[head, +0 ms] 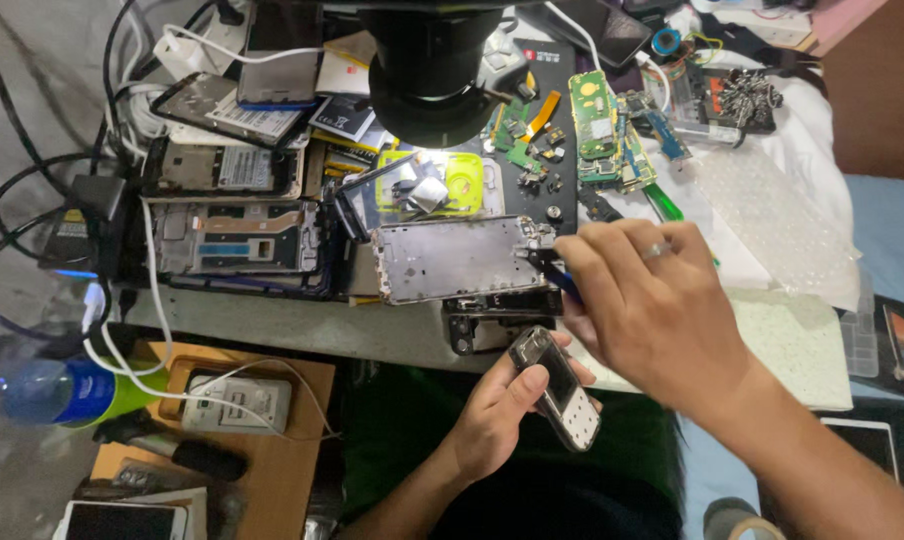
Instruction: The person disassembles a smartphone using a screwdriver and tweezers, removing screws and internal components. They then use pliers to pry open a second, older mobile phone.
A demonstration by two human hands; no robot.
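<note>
My left hand (497, 410) wraps a small keypad phone (557, 388), thumb on its edge, held low over my lap, just below the bench edge. My right hand (652, 305) sits above it, fingers pinched on a blue-handled tool (562, 282), tip at the metal phone frame (452, 258). Behind: green circuit boards (602, 130), lamp head (427, 70), more frames w/ cables on the left.
</note>
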